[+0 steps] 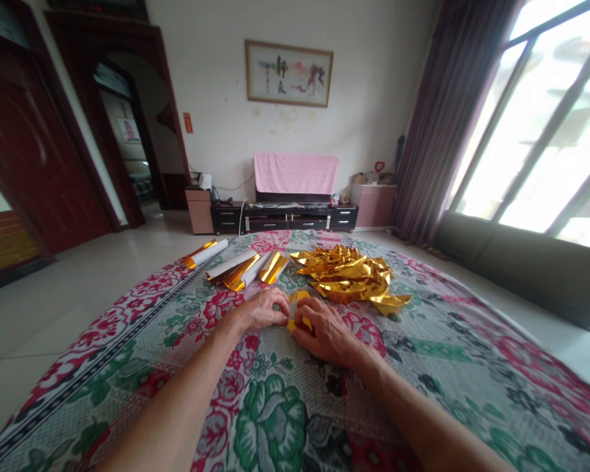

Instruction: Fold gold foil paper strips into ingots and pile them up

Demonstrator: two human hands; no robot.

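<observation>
Between my two hands, on the flowered tablecloth, lies a small piece of gold foil paper (pixel 303 296) that shows a pale underside. My left hand (pixel 267 309) grips its left edge with bent fingers. From the other side my right hand (pixel 319 326) has its fingers curled down onto the same paper, hiding much of it. Just beyond my right hand rests a pile of folded gold foil pieces (pixel 354 272). Past my left hand are loosely rolled gold foil sheets (pixel 240 270) with white backs.
The round table wears a flowered cloth (pixel 270 419). Another rolled foil sheet (pixel 206 252) lies near its far left edge. Beyond stands a low black cabinet (pixel 295 216), with a pink cloth (pixel 295 172) draped over something on it. A curtained window (pixel 535 131) is at right.
</observation>
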